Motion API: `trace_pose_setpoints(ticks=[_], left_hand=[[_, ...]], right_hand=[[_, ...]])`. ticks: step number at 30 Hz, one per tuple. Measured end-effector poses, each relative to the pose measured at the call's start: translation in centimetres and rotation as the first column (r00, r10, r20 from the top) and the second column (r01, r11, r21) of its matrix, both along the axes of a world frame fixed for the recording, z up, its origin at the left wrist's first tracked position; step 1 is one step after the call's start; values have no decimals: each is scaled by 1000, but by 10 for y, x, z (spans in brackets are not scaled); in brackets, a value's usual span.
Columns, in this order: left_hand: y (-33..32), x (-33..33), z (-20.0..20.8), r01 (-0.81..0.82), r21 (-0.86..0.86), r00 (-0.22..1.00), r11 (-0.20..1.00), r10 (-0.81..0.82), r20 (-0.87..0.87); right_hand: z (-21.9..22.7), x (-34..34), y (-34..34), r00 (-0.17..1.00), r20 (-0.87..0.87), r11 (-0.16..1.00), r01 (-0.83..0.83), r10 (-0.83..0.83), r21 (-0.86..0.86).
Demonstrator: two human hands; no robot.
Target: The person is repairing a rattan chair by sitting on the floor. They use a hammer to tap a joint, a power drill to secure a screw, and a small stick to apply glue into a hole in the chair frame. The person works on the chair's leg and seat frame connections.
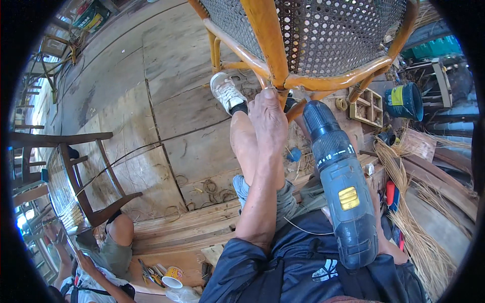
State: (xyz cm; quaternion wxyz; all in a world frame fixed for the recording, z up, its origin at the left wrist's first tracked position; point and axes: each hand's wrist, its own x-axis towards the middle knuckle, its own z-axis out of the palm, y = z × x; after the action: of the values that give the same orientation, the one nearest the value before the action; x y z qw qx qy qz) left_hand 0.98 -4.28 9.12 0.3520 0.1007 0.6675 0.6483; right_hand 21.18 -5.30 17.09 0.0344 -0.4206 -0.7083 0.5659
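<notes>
A rattan chair (275, 48) with a honey-coloured frame and perforated cane mesh stands tilted in front of me. My left hand (268, 118) is closed at its lower frame joint, thumb uppermost; the fingertips are partly hidden. A blue-and-black cordless drill (346, 194) with a yellow patch points its chuck toward the chair's lower rail. My right hand (388, 247) holds the drill from beneath, mostly hidden behind its body. The chuck's tip is close to the rail, but contact cannot be made out. A thin pale strand (308, 231) lies across my lap.
At left a person (101, 275) sits by a dark wooden chair (101, 217) with a woven panel. Pliers (149, 272) and a yellow cup (173, 276) lie nearby. At right are cane strips (404, 217), a compartmented wooden box (367, 107) and a dark bucket (406, 101).
</notes>
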Motion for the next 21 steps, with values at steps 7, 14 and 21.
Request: trace_pose_setpoints(ticks=[7,14,21], left_hand=[[-3,11,28,-76,101,944,992,39,328],[0,3,47,-45,39,905,998,24,424],[4,0,30,-36,88,909,995,-4,416]], right_hand=[[14,-19,-6,991,129,998,52,-46,-44],[3,-12,-16,992,122,991,24,-40,130],[9,-16,-12,981,35,962,193,-190,-192]])
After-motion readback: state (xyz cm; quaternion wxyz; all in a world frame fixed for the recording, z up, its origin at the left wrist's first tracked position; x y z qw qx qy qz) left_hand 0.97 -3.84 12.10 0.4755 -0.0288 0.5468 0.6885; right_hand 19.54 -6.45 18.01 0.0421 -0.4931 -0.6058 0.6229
